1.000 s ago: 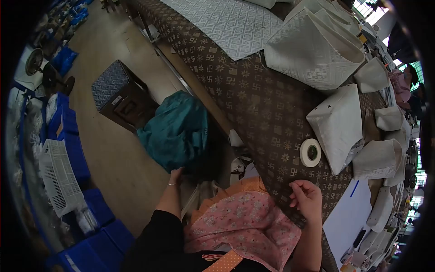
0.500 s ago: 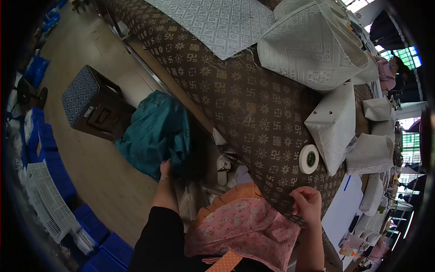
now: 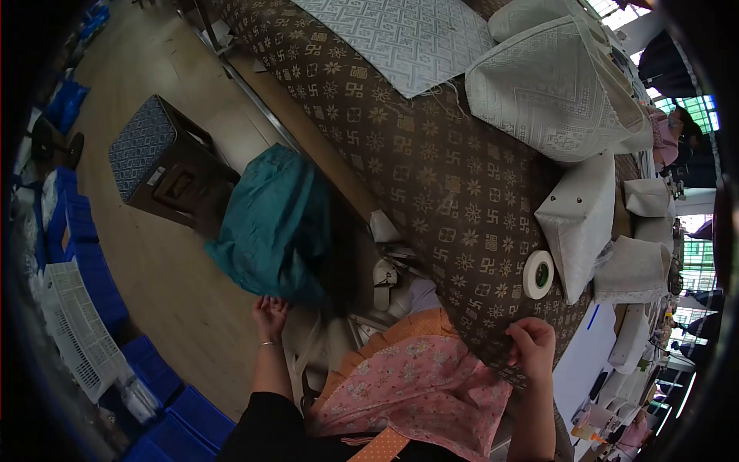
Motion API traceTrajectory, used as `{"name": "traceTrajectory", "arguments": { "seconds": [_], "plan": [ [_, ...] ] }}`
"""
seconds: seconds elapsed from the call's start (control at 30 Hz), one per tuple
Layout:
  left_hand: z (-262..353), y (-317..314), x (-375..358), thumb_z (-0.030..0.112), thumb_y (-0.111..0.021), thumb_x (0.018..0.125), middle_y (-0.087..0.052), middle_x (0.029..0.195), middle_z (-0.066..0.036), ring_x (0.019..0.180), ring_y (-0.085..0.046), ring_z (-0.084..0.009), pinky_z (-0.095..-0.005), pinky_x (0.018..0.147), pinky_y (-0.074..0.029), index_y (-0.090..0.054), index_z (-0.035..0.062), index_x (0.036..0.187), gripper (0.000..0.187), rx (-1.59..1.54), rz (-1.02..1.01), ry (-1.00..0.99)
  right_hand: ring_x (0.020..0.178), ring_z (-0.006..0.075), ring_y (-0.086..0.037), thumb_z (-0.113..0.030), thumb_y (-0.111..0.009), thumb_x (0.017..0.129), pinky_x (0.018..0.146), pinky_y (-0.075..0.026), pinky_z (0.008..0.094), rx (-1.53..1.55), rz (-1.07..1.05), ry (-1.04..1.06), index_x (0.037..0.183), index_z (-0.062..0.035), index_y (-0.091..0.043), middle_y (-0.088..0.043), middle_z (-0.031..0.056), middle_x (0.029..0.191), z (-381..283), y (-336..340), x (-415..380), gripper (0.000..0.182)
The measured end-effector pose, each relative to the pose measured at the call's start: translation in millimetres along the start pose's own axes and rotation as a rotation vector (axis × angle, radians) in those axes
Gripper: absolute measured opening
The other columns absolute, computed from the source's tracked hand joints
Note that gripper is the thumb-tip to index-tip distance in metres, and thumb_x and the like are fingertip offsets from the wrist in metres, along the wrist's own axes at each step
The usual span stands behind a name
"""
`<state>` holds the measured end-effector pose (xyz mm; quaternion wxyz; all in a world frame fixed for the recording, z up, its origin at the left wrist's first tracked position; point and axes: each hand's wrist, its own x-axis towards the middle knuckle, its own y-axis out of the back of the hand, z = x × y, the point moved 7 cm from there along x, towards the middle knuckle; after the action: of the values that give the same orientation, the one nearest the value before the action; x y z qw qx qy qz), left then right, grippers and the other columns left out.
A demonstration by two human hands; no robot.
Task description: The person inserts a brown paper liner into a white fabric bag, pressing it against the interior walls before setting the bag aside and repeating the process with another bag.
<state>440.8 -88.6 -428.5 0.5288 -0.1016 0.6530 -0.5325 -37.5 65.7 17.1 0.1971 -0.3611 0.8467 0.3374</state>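
Observation:
A teal cloth bundle (image 3: pixel 269 223), bulky and creased, is beside the dark stool. My left hand (image 3: pixel 270 314) is at its lower edge, palm turned up and fingers loosely curled; I see nothing gripped in it. My right hand (image 3: pixel 533 345) hovers by the near edge of the brown patterned tablecloth (image 3: pixel 416 200). Its thumb and fingers are drawn together, and anything between them is too small to make out. A roll of white tape (image 3: pixel 537 275) lies on the cloth beyond that hand. A pink floral apron (image 3: pixel 416 369) covers my lap.
A stool with a blue patterned seat (image 3: pixel 142 146) stands on the floor. Blue bins (image 3: pixel 96 292) and a white basket (image 3: pixel 81 331) line the left side. On the table are pale fabric covers (image 3: pixel 550 88) and a white box-shaped piece (image 3: pixel 581 219). People sit far right.
My left hand has come away from the teal bundle's side, back toward me, turning palm up. The bundle now stands more upright. My right hand keeps nearly the same pose.

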Motion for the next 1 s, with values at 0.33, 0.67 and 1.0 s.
{"name": "traceTrajectory", "arguments": {
  "seconds": [0.33,0.67,1.0],
  "plan": [
    [24,93,14,0.057,-0.077,0.073,-0.019,0.158,-0.014,0.133,-0.041,-0.0344,-0.0518,0.111,-0.032,-0.012,0.0155,0.157,0.115,0.361,1.023,0.041,0.038,0.0102,-0.05,-0.01,-0.065,0.087,0.036,-0.037,0.0223,-0.043,-0.011,-0.066,0.078,0.0018,-0.065,-0.056,0.0026,0.053,-5,1,2,0.015],
    [49,108,94,0.049,-0.073,0.082,-0.051,0.134,-0.011,0.114,-0.056,-0.0312,-0.0436,0.088,-0.052,-0.05,0.0058,0.132,0.07,0.184,0.776,0.029,0.034,0.0133,-0.05,-0.008,-0.066,0.083,0.032,-0.035,0.0235,-0.066,-0.042,-0.196,0.07,0.0014,-0.065,-0.054,0.0045,0.048,-9,3,12,0.016],
    [20,92,130,0.025,-0.074,0.085,-0.064,0.077,-0.006,0.069,-0.063,-0.0208,-0.0322,0.058,-0.052,-0.062,0.0077,0.103,0.028,-0.042,0.697,0.102,0.034,0.0152,-0.05,-0.01,-0.065,0.081,0.031,-0.036,0.0262,-0.113,-0.076,-0.244,0.065,0.0027,-0.063,-0.054,0.0067,0.047,-13,3,17,0.02]
  ]
}}
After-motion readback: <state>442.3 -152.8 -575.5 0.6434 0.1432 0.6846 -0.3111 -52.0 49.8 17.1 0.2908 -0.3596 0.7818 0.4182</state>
